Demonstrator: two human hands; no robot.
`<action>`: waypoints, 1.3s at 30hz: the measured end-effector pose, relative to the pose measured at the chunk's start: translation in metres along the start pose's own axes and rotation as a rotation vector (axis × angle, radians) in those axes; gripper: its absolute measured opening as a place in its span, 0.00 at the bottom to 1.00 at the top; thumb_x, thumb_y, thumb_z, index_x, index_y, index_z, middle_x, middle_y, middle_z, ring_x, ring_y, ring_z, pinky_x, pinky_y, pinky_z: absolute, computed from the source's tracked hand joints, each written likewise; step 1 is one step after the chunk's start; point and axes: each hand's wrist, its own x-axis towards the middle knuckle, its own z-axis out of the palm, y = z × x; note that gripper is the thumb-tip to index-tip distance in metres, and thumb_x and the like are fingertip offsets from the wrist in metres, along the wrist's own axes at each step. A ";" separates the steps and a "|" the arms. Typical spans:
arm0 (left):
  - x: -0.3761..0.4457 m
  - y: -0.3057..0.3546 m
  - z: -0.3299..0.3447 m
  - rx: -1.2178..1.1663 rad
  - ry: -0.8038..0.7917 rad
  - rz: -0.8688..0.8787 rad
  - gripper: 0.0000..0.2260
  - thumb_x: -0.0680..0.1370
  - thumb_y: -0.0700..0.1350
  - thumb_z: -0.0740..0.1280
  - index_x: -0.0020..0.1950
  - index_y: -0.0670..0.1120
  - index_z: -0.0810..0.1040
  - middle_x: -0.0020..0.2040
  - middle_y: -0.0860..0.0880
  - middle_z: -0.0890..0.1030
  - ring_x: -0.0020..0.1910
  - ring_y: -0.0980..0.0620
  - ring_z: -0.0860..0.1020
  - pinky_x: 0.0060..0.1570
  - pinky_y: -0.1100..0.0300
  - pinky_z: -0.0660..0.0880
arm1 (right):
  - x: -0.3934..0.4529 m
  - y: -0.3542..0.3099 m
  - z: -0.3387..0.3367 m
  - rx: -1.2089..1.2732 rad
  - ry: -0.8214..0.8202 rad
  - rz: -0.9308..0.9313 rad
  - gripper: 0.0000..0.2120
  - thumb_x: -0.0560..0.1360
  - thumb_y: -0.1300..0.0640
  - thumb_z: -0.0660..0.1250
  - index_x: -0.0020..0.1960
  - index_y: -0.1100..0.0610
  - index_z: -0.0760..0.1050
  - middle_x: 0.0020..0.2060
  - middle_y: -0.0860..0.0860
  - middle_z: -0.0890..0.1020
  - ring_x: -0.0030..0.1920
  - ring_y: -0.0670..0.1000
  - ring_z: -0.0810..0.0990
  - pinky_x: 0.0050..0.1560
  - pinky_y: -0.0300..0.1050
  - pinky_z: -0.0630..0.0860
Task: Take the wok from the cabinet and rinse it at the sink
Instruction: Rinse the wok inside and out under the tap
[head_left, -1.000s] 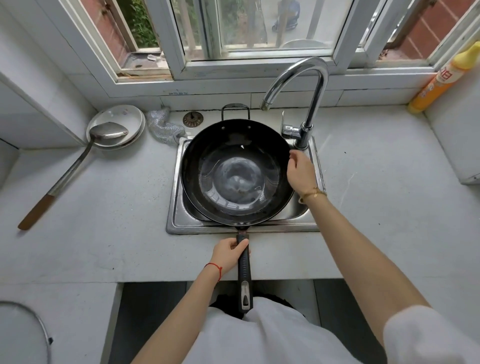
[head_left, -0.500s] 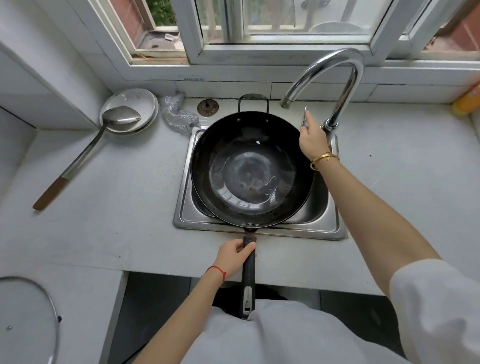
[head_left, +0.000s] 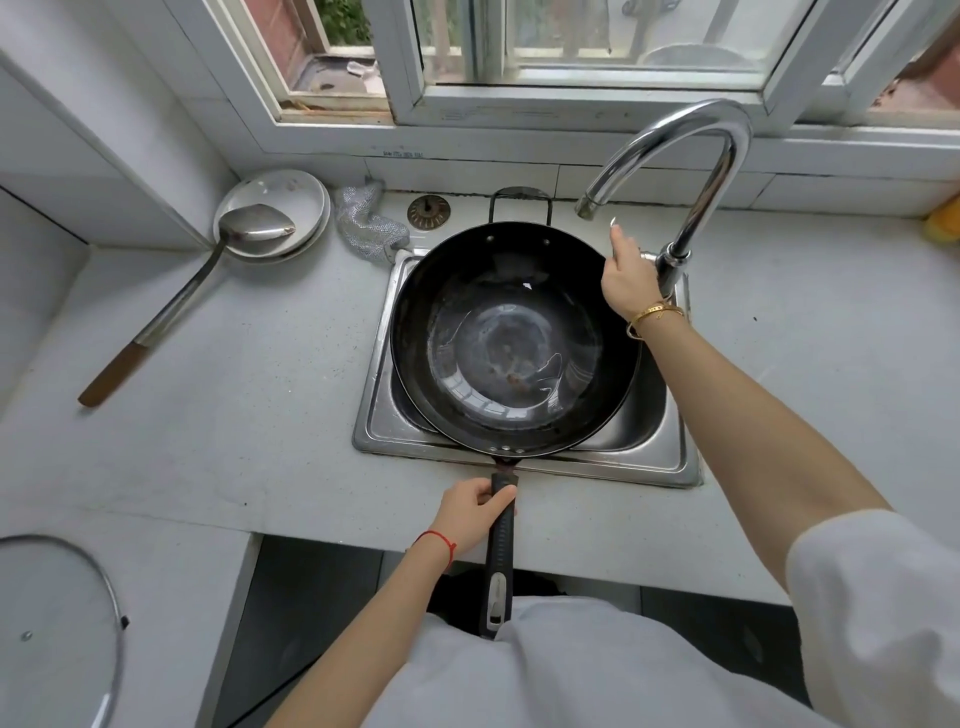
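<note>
A black wok rests across the steel sink, covering most of the basin, its long black handle pointing toward me. My left hand is wrapped around that handle just below the rim. My right hand reaches past the wok's right rim to the thin faucet lever beside the base of the chrome gooseneck faucet; its fingers are on the lever. The spout ends above the wok's far right edge. No water is running.
A metal ladle with a wooden grip lies on a white plate at the back left. A steel scourer and a sink strainer sit behind the sink. A glass lid is at the lower left. A yellow bottle stands far right.
My right hand left the wok's right rim and rose to the faucet lever. The left hand kept hold of the handle, and the wok stayed in place.
</note>
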 end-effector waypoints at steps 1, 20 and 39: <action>0.000 0.000 0.000 0.000 0.000 0.000 0.12 0.79 0.49 0.66 0.55 0.43 0.81 0.46 0.49 0.86 0.44 0.58 0.82 0.45 0.71 0.74 | 0.000 0.001 -0.001 -0.003 -0.008 -0.012 0.25 0.82 0.65 0.49 0.78 0.60 0.52 0.77 0.59 0.59 0.77 0.59 0.57 0.77 0.51 0.54; 0.000 0.000 0.001 0.026 0.002 0.007 0.14 0.80 0.50 0.65 0.56 0.41 0.81 0.47 0.48 0.85 0.43 0.58 0.80 0.46 0.69 0.76 | -0.026 0.014 0.009 0.042 0.212 -0.028 0.18 0.78 0.66 0.52 0.64 0.64 0.72 0.50 0.56 0.77 0.50 0.54 0.74 0.54 0.43 0.69; 0.013 -0.002 -0.006 0.091 -0.024 -0.040 0.14 0.76 0.53 0.69 0.32 0.49 0.79 0.32 0.48 0.79 0.36 0.50 0.76 0.42 0.56 0.73 | -0.273 -0.005 0.112 -0.220 -0.420 0.127 0.16 0.73 0.49 0.65 0.55 0.59 0.74 0.49 0.56 0.82 0.50 0.57 0.80 0.44 0.44 0.73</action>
